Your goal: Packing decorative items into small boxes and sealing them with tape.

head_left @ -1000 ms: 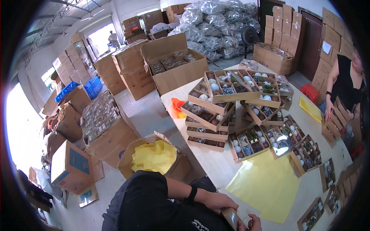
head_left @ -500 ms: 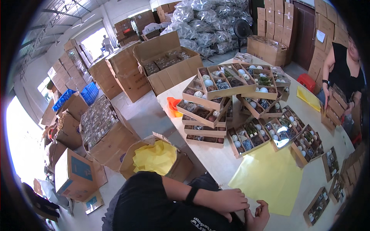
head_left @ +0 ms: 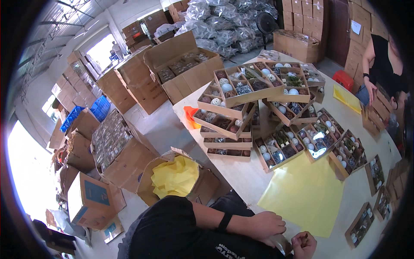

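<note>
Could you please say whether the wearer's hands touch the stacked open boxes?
No, the left hand and right hand are low in view, apart from the stacked boxes.

Stacked cartons (head_left: pixel 302 19), heaped silvery bags (head_left: pixel 224 26), a worktable (head_left: pixel 246 175) and trussed roof (head_left: pixel 47 32) mark a packing workshop.

- Worn on the person's head, the camera looks down and forward from above and behind the fingers (head_left: pixel 278 222).
- It is nearest the sleeve (head_left: pixel 170 218), left of the fingers; the fingers lie close, low and right of centre in view.
- The table (head_left: pixel 245 181) stretches beyond and right of the fingers, at middle range.
- Far past the fingers, the wide view reaches bags (head_left: pixel 226 28) and, farther left, the roof (head_left: pixel 49 32).
- A dark fisheye rim curves around everything.
</note>
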A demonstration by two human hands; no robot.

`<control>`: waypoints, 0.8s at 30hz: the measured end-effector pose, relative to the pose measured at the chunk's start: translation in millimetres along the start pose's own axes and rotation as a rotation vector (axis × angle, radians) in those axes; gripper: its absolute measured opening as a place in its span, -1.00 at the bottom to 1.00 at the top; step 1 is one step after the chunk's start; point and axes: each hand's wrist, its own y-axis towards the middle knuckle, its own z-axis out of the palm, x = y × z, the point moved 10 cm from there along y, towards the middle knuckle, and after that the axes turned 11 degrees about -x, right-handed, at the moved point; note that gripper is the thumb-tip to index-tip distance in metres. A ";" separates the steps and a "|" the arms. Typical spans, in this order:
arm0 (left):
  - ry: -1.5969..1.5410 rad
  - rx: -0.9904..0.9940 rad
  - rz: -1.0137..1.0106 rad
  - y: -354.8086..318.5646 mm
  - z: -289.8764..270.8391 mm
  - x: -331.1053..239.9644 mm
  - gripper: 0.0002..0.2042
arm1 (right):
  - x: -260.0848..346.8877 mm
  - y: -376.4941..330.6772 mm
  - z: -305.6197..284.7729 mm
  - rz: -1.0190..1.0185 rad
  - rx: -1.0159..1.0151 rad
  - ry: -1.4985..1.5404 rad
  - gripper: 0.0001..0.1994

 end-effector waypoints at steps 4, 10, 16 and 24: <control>-0.008 -0.009 -0.018 -0.1 1.5 -3.7 -0.50 | -10.9 -7.6 9.0 0.126 0.138 -0.108 -0.91; -0.069 0.030 -0.002 -2.0 5.2 -7.6 -0.53 | -29.8 -15.8 -8.6 -0.065 0.017 -0.223 -0.81; 0.020 0.053 -0.112 10.8 -37.2 0.5 -0.53 | -8.5 13.6 17.8 0.107 0.171 -0.224 -0.85; -0.005 -0.053 -0.082 39.9 -29.0 17.8 -0.57 | -19.3 26.9 -1.9 0.173 0.106 -0.094 -0.87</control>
